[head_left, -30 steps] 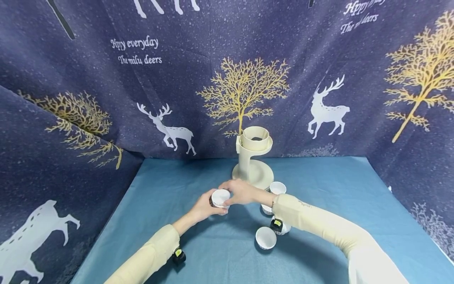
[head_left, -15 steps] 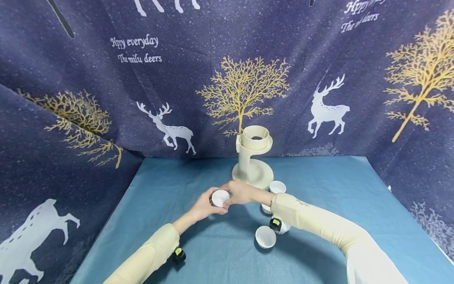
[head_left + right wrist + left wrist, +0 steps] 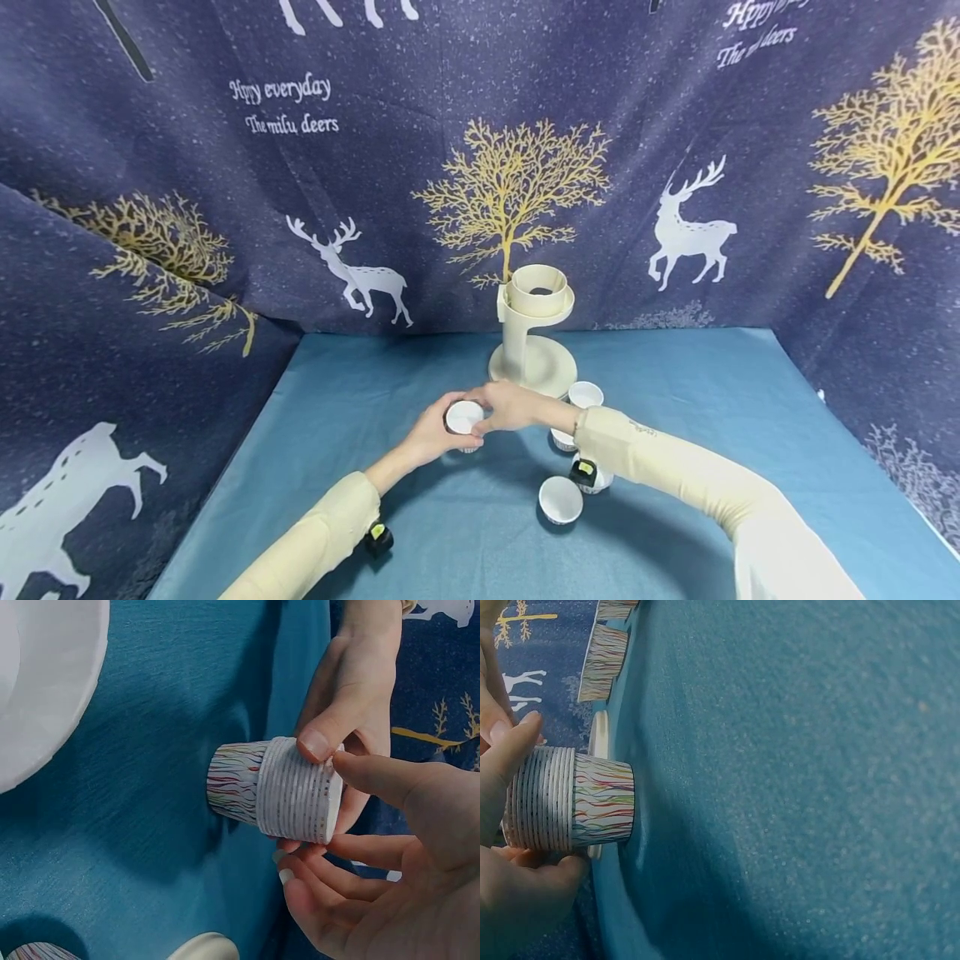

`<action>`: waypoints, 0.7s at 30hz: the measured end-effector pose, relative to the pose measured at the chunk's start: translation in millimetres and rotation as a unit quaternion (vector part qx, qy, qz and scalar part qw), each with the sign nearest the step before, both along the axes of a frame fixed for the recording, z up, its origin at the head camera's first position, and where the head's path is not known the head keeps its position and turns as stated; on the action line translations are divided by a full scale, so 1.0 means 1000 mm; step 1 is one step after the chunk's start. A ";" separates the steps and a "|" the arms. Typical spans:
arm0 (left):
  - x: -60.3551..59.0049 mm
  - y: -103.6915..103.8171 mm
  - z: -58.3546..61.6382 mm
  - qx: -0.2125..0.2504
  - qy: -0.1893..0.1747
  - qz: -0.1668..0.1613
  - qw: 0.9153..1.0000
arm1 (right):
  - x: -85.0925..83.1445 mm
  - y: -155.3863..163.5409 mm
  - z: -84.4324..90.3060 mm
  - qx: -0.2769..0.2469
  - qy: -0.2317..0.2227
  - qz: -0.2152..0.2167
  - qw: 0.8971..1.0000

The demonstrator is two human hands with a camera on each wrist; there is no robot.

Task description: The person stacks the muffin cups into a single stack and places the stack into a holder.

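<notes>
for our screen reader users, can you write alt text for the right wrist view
A person's left hand grips a nested stack of paper cups with multicoloured wavy lines, while the right hand pinches it at the open end. Behind is blue cloth; a curved white rim is cut off at upper left.

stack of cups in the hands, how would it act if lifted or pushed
The stack of cups would probably feel light for its size, as the closely spaced rims suggest thin walls. Those many nested rims should make it fairly stiff at the top. A sideways push might tip it, since it narrows toward the base.
</notes>
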State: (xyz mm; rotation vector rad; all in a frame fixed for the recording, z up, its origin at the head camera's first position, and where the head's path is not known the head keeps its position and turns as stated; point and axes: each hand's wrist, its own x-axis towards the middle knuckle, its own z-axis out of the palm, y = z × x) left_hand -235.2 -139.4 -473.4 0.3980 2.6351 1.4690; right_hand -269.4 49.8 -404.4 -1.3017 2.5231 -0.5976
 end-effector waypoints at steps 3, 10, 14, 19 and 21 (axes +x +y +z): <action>0.001 0.000 0.000 -0.001 0.006 0.003 1.000 | 0.000 0.003 0.002 0.008 -0.015 -0.023 1.000; 0.001 0.001 -0.001 0.012 0.018 -0.010 1.000 | -0.001 0.016 0.006 0.002 -0.036 -0.038 0.999; 0.001 0.002 -0.001 0.011 0.014 -0.010 1.000 | -0.001 0.025 0.008 -0.008 -0.048 -0.040 0.998; 0.001 0.003 -0.001 0.006 0.017 -0.005 1.000 | 0.001 0.039 0.012 -0.029 -0.041 -0.038 0.998; 0.002 0.003 -0.002 0.007 0.017 -0.001 1.000 | 0.002 0.045 0.015 -0.035 -0.041 -0.033 0.998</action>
